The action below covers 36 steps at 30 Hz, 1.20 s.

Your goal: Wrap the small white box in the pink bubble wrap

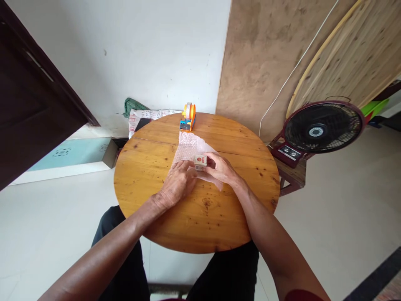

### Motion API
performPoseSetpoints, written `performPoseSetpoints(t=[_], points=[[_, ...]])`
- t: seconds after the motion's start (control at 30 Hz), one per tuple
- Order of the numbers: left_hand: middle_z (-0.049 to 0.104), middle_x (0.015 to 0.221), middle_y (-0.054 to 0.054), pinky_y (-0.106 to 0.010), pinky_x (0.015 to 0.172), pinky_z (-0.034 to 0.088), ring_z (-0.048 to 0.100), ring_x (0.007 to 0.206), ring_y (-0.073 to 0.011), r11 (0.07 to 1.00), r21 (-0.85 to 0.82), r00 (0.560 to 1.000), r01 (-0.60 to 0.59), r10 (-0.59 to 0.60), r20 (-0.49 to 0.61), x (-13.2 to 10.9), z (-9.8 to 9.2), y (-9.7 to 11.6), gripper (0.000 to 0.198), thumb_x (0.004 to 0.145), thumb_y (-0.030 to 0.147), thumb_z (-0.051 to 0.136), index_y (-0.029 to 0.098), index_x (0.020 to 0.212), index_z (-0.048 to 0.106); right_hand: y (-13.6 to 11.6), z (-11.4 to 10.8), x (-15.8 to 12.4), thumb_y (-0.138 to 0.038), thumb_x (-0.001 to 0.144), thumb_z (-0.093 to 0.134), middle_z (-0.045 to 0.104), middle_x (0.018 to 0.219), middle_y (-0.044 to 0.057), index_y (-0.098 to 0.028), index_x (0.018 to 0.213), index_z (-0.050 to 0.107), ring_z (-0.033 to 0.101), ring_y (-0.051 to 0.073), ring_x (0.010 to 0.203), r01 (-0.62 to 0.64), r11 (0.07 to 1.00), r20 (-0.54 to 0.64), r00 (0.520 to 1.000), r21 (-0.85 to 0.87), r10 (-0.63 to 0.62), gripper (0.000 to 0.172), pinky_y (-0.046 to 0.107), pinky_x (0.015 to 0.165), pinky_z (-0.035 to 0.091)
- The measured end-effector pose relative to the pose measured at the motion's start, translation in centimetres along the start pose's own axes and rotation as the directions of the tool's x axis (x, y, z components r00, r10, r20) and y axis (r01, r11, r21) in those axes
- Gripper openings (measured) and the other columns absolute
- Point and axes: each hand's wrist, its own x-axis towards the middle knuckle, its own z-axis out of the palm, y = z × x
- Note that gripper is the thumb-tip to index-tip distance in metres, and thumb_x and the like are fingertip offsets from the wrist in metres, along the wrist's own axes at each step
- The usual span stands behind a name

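A small white box with red print [200, 162] is above a sheet of pinkish bubble wrap [191, 144] on the round wooden table. My right hand [221, 168] grips the box from its right side, thumb and fingers closed round its edge. At the box's left side is my left hand [180, 180], fingers curled over the near left part of the wrap, fingertips close to the box. Its thumb is blurred, and what lies under these fingers is hidden. Just beyond the wrap stands an orange and blue tape dispenser [188, 118] with a roll of tape.
The round wooden table [206, 225] stands close to the white wall. A dark red fan [316, 131] sits on a wooden stool [291, 175] to the right. A printed white sack [156, 113] and a green bag [134, 106] lie behind the table.
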Motion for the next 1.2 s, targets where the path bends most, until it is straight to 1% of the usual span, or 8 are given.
performPoseSetpoints(t=[0.17,0.33,0.5,0.6,0.73,0.83,1.0,1.2], points=[[0.063,0.112,-0.012,-0.041,0.088,0.051,0.062,0.097,-0.0255,0.993,-0.067,0.994,0.095,-0.098,-0.047,2.7,-0.7,-1.0,0.014,0.083,0.022,0.054,0.016,0.082,0.067,0.5,-1.4,0.0,-0.036,0.084,0.061,0.067,0.120,0.006,-0.026,0.132,0.054,0.065,0.022,0.105,-0.167,0.931,0.099,0.985,0.325,0.142,0.049,0.039,0.092,0.050],[0.063,0.122,-0.012,-0.039,0.092,0.050,0.063,0.103,-0.0265,0.970,-0.165,0.984,0.179,-0.176,0.033,4.7,-0.6,-2.4,0.013,0.078,0.022,0.055,0.017,0.076,0.067,0.1,-3.0,-0.4,-0.059,0.086,0.054,0.062,0.129,0.006,-0.026,0.125,0.059,0.057,0.024,0.121,-0.162,0.870,0.155,0.983,0.466,0.100,0.052,0.042,0.102,0.045],[0.065,0.118,-0.009,-0.037,0.087,0.051,0.065,0.096,-0.0232,0.908,-0.345,0.971,0.238,-0.215,0.106,4.8,0.1,-3.1,0.013,0.078,0.023,0.056,0.017,0.074,0.067,-1.1,-2.8,-0.5,-0.044,0.069,0.079,0.067,0.117,0.006,-0.024,0.118,0.060,0.061,0.025,0.113,-0.204,0.885,0.217,0.969,0.420,0.120,0.057,0.040,0.096,0.048],[0.062,0.118,-0.010,-0.036,0.085,0.051,0.065,0.094,-0.0215,0.867,-0.442,0.974,0.228,-0.204,0.101,4.2,0.5,-3.3,0.012,0.078,0.023,0.057,0.017,0.077,0.068,-1.0,-2.4,-0.4,-0.049,0.080,0.067,0.069,0.111,0.005,-0.022,0.112,0.063,0.064,0.023,0.108,-0.201,0.867,0.181,0.975,0.456,0.131,0.042,0.037,0.093,0.048],[0.060,0.119,-0.008,-0.033,0.079,0.051,0.064,0.085,-0.0171,0.834,-0.515,0.980,0.198,-0.157,0.122,3.4,0.3,-3.6,0.012,0.081,0.024,0.059,0.019,0.076,0.068,0.1,-1.9,-0.1,-0.052,0.090,0.051,0.071,0.101,0.004,-0.021,0.104,0.067,0.067,0.021,0.098,-0.221,0.838,0.051,0.973,0.499,0.227,0.037,0.038,0.091,0.049],[0.059,0.121,-0.007,-0.031,0.077,0.051,0.064,0.082,-0.0157,0.842,-0.521,0.989,0.136,-0.081,0.128,3.0,-0.2,-3.7,0.010,0.081,0.024,0.060,0.019,0.078,0.068,0.7,-1.5,0.1,-0.041,0.083,0.063,0.072,0.102,0.005,-0.022,0.103,0.068,0.068,0.022,0.097,-0.247,0.844,0.025,0.963,0.475,0.268,0.028,0.038,0.090,0.051],[0.058,0.126,-0.007,-0.029,0.076,0.050,0.064,0.088,-0.0162,0.878,-0.470,0.990,0.089,-0.024,0.142,2.8,-0.8,-3.6,0.010,0.082,0.020,0.061,0.020,0.086,0.070,0.3,-0.9,0.3,-0.022,0.071,0.072,0.068,0.117,0.005,-0.023,0.125,0.058,0.066,0.022,0.104,-0.200,0.866,0.197,0.973,0.458,0.121,0.056,0.038,0.092,0.052],[0.062,0.118,-0.005,-0.028,0.078,0.049,0.065,0.090,-0.0168,0.904,-0.421,0.994,0.068,-0.027,0.103,3.0,-1.1,-3.5,0.013,0.083,0.018,0.059,0.020,0.090,0.069,-0.3,-0.4,0.4,-0.018,0.073,0.068,0.069,0.115,0.005,-0.022,0.123,0.060,0.067,0.022,0.102,-0.172,0.914,0.165,0.979,0.369,0.117,0.051,0.038,0.092,0.052]])
